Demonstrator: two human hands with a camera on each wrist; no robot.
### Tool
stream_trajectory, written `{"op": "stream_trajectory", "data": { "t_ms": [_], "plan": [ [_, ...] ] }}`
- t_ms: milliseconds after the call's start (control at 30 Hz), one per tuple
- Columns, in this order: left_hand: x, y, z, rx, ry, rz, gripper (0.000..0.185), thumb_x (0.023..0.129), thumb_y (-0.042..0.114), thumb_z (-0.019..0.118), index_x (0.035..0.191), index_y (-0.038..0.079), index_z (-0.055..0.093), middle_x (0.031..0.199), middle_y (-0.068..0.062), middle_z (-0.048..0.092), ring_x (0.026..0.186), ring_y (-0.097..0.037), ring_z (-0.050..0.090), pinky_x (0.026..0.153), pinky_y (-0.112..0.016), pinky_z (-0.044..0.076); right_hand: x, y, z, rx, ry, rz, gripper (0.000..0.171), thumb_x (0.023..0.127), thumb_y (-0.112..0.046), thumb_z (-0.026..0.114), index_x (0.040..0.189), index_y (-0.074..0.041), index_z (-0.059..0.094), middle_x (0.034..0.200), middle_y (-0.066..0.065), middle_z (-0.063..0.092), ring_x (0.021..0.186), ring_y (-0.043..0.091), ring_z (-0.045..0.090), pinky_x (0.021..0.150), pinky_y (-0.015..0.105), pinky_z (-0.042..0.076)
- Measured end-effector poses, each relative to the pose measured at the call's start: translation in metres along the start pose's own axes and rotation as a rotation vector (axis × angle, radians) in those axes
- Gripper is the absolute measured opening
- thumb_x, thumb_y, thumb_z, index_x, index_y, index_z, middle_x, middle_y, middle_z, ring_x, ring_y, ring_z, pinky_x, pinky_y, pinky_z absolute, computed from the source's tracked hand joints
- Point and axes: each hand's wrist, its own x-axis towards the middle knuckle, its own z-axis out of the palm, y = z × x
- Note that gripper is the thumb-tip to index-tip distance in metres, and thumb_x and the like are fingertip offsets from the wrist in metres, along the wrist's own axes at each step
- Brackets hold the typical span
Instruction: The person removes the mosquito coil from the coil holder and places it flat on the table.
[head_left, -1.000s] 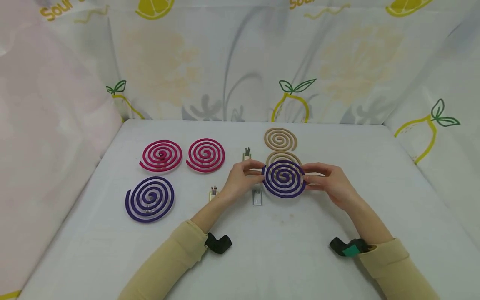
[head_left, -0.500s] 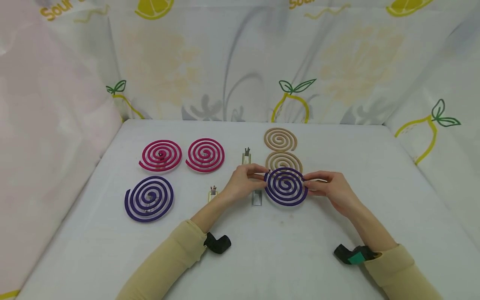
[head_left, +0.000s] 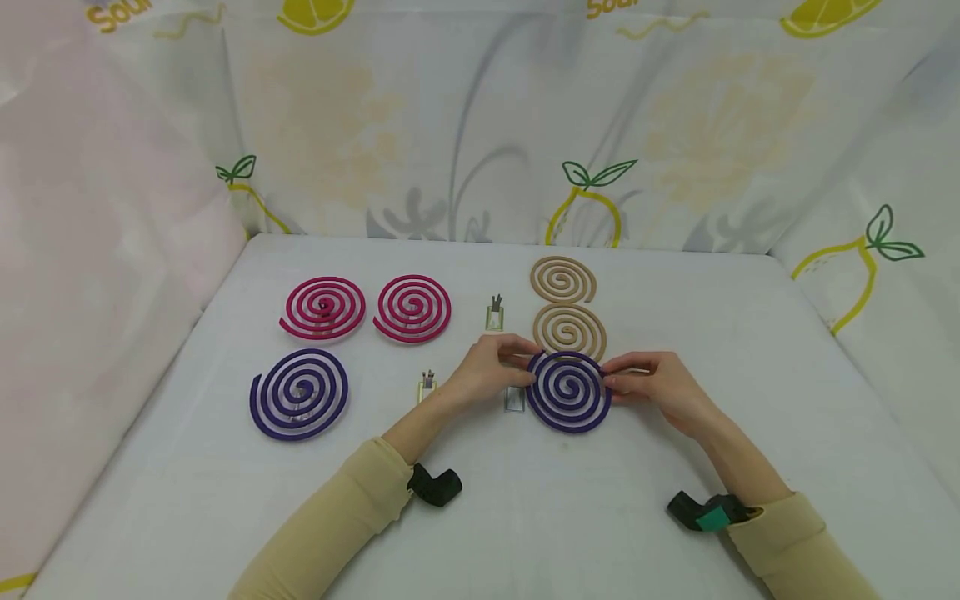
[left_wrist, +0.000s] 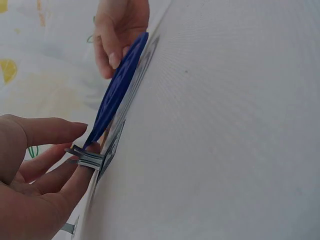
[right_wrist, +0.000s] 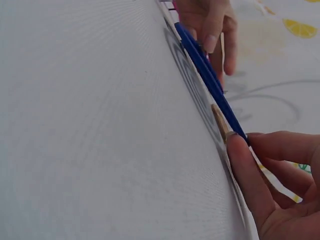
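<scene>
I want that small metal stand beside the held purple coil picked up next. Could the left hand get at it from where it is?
Probably yes. The metal stand lies on the table right below the left hand, nothing covering it. But that hand's fingers now pinch the purple coil, so it must let go first.

Metal stand (head_left: pixel 514 399) partly behind left hand (head_left: pixel 487 367)

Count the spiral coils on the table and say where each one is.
6: two pink coils at back left, a purple coil at front left, two tan coils at back centre, and a held purple coil between the left hand and right hand.
</scene>
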Motion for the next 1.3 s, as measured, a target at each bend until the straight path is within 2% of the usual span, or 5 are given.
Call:
{"op": "stream_trajectory", "data": {
  "t_ms": [233,600,767,933,1300],
  "plan": [
    [0.000,-0.002,0.001,0.058,-0.025,-0.007,0.037,0.085,0.001,0.075,0.120,0.009,0.070,0.116,-0.008,0.073,0.112,-0.022,0.067,0.107,-0.042,0.046,0.000,0.001,-0.002,-0.053,-0.013,0.007,0.043,0.088,-0.001,0.072,0.125,0.018,0.057,0.099,-0.001,0.073,0.082,0.009,0.070,0.074,0.030,0.062],
    [-0.003,-0.001,0.001,0.088,-0.033,0.026,0.039,0.082,-0.001,0.077,0.119,0.008,0.069,0.113,-0.008,0.073,0.109,-0.020,0.067,0.102,-0.040,0.048,-0.002,-0.001,-0.001,-0.134,-0.012,0.008,0.041,0.087,-0.003,0.073,0.122,0.016,0.060,0.102,0.011,0.074,0.083,0.010,0.072,0.077,0.029,0.061],
    [-0.002,-0.002,0.001,0.083,-0.045,0.046,0.040,0.082,-0.002,0.077,0.120,0.007,0.069,0.114,-0.009,0.072,0.108,-0.021,0.067,0.100,-0.038,0.050,-0.004,-0.007,0.000,-0.228,0.011,0.020,0.041,0.087,-0.005,0.074,0.122,0.011,0.063,0.104,0.017,0.074,0.080,0.010,0.071,0.072,0.027,0.059],
    [-0.002,-0.002,0.001,0.090,-0.058,0.060,0.040,0.082,-0.002,0.076,0.120,0.006,0.068,0.116,-0.009,0.072,0.109,-0.022,0.067,0.100,-0.038,0.050,-0.006,-0.011,0.002,-0.318,0.039,0.003,0.040,0.084,-0.007,0.076,0.120,0.007,0.066,0.104,0.018,0.074,0.078,0.006,0.068,0.064,0.026,0.052],
    [-0.004,0.000,0.000,0.119,-0.086,0.068,0.039,0.083,-0.002,0.075,0.121,0.004,0.067,0.115,-0.009,0.071,0.106,-0.020,0.066,0.098,-0.035,0.051,-0.006,-0.010,0.004,-0.374,0.068,-0.018,0.034,0.083,-0.004,0.075,0.116,0.005,0.068,0.104,0.017,0.074,0.081,0.006,0.065,0.063,0.024,0.048]
  ]
}}
